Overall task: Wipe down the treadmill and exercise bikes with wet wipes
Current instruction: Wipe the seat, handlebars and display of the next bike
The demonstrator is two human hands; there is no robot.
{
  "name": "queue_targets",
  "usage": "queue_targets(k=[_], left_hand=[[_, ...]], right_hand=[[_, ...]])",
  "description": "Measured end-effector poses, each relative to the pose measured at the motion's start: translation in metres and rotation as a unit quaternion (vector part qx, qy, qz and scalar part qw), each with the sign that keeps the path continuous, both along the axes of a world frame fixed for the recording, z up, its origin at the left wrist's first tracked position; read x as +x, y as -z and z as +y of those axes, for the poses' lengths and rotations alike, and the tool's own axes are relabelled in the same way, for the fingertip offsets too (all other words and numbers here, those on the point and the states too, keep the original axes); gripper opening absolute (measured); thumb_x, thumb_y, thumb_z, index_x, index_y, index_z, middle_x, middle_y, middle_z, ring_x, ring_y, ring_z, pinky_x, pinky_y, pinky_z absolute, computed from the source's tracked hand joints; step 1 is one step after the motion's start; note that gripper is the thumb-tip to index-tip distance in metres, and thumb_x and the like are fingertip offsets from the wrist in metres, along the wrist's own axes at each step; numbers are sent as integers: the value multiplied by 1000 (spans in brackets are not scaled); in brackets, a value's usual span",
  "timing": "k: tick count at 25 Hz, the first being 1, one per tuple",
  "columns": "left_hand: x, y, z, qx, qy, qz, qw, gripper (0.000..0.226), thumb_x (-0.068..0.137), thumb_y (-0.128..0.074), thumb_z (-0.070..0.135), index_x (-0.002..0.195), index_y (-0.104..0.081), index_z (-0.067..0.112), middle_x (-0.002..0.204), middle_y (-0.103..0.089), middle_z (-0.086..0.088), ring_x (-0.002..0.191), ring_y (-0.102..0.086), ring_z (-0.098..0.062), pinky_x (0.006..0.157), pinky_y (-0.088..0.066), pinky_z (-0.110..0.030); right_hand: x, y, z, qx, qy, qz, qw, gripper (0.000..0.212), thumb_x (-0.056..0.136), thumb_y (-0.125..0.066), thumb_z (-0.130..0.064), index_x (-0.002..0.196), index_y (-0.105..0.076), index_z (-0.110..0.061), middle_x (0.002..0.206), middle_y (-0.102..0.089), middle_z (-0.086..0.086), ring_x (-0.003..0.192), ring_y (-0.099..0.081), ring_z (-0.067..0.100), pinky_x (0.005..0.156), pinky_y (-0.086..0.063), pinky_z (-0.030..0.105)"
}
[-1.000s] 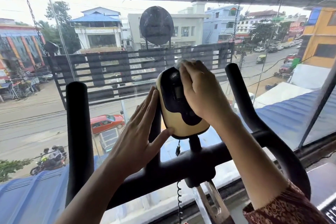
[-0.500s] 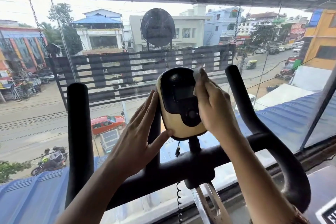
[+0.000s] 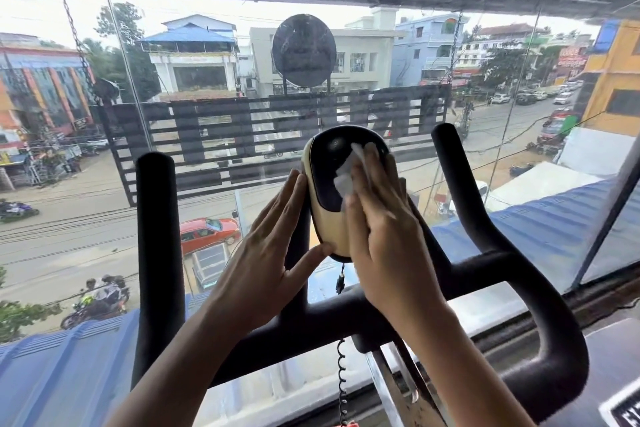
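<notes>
An exercise bike's oval console [image 3: 325, 184], cream with a black face, stands on a post above the black handlebars [image 3: 491, 263]. My right hand [image 3: 384, 229] presses a white wet wipe [image 3: 349, 173] flat against the console's black face, fingers straight, covering its right half. My left hand [image 3: 266, 260] rests flat against the console's left side, fingers straight and thumb under its lower edge.
The left upright grip [image 3: 157, 253] rises at the left and the right curved grip [image 3: 460, 184] at the right. A coiled cable [image 3: 342, 378] hangs below the console. A glass window [image 3: 207, 114] stands just beyond, with the street below.
My right hand has slid from the console's right edge back onto its face and lower, and the wipe now shows under the fingers. My left hand has stayed in place.
</notes>
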State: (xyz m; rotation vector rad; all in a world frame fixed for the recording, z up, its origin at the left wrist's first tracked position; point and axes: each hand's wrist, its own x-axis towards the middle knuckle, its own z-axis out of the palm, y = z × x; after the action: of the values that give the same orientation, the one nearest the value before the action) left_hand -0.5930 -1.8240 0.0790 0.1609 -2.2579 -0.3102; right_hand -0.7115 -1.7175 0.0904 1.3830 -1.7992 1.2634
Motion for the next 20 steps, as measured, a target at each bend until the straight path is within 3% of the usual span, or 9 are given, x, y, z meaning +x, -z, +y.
queue_targets(k=[2,6,8,10,16,18,20], left_hand=[[0,0,0,3,-1,-3,1000,84,89,-45,58,151,-13,11,157,-15,1,144,-11,-1,112,-10,-7],[1,1,2,11,-8,-6,1000,83,87,-47,54,151,-12,14,157,-13,5,143,-9,1,110,-8,-4],[2,1,2,6,-8,-2,1000,83,87,-48,54,151,-13,12,157,-14,3,143,-10,1,110,-8,-5],[2,1,1,10,-5,-6,1000,83,87,-48,53,152,-14,12,157,-13,3,143,-9,3,110,-9,-5],[3,0,1,14,-11,-19,1000,82,87,-44,58,152,-11,19,158,-10,7,144,-9,1,110,-8,-3],[2,0,1,15,-12,-15,1000,82,87,-45,57,152,-12,19,158,-12,7,143,-11,0,110,-8,-4],[2,-1,1,15,-8,-10,1000,83,87,-47,55,152,-13,17,157,-13,7,143,-12,2,110,-9,-4]], right_hand=[[3,8,3,16,6,34,999,46,101,-33,-25,144,-39,-9,155,-28,2,147,-14,20,119,-19,40],[-12,6,9,8,37,-41,998,49,101,-30,-28,148,-30,-15,159,-15,2,147,-10,21,117,-24,46],[-1,12,8,5,9,-19,1000,47,102,-32,-24,148,-30,-14,158,-12,1,148,-9,23,117,-23,46],[2,19,10,6,-17,1,1000,47,102,-33,-24,147,-33,-13,158,-15,2,148,-10,21,118,-21,42],[-29,-15,0,-33,-52,-148,987,49,100,-33,-28,147,-33,-11,155,-25,7,143,-12,5,116,-20,23],[-31,-39,-14,-11,-45,-122,991,47,102,-34,-29,143,-39,-8,153,-32,6,143,-19,10,118,-18,25],[-25,-48,-19,38,-38,-19,998,50,100,-29,-35,141,-43,-10,152,-35,4,145,-22,19,119,-17,35]])
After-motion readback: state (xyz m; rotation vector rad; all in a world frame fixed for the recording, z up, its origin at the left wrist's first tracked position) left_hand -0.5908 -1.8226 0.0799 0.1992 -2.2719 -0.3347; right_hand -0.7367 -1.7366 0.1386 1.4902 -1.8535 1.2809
